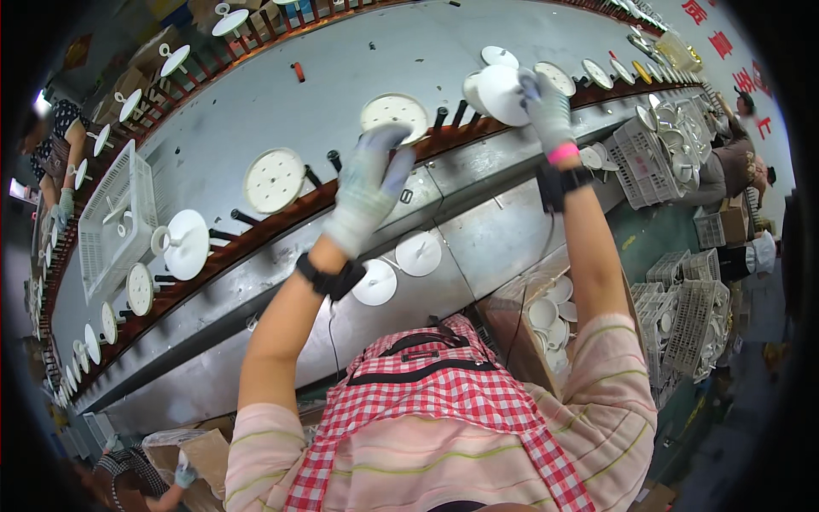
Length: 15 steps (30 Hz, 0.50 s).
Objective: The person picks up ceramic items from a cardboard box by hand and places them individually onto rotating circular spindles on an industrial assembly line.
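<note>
Gripping a white disc [499,94], the gloved right hand [546,107] closes its fingers on it. Left hand [368,189] hangs spread-fingered just beside a perforated disc [394,111] on the conveyor rail [281,218].

discs [274,180] are sitting on pegs along the rail [281,218]; two discs [397,267] are lying on the bench [478,230] before it.

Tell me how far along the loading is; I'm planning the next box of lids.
Done: many white discs already sit on the pegs of the conveyor rail, such as one disc. In hand: the right hand holds a white disc at the rail, while the left hand reaches toward another. Left: two discs on the ledge, and more in the cardboard box.
</note>
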Available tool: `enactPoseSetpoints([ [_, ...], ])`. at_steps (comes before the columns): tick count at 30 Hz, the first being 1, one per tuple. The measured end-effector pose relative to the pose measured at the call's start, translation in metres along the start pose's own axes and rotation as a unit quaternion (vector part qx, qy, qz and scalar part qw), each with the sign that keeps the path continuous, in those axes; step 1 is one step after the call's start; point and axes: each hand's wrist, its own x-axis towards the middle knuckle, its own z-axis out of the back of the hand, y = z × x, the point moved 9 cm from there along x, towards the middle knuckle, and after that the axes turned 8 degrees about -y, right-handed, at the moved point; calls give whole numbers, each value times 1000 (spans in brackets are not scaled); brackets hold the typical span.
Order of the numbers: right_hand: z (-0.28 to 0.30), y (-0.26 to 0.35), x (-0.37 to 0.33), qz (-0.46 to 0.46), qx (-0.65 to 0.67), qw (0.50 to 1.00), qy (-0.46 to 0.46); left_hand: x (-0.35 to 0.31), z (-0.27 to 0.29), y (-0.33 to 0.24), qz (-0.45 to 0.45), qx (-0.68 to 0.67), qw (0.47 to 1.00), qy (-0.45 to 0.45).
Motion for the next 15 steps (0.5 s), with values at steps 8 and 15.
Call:
enactPoseSetpoints([
  [8,-107,77,-29,238,-56,965,92,103,-119,168,347,14,927,144],
  [15,-188,38,-34,122,-37,968,216,110,-103,138,191,419,822,334],
])
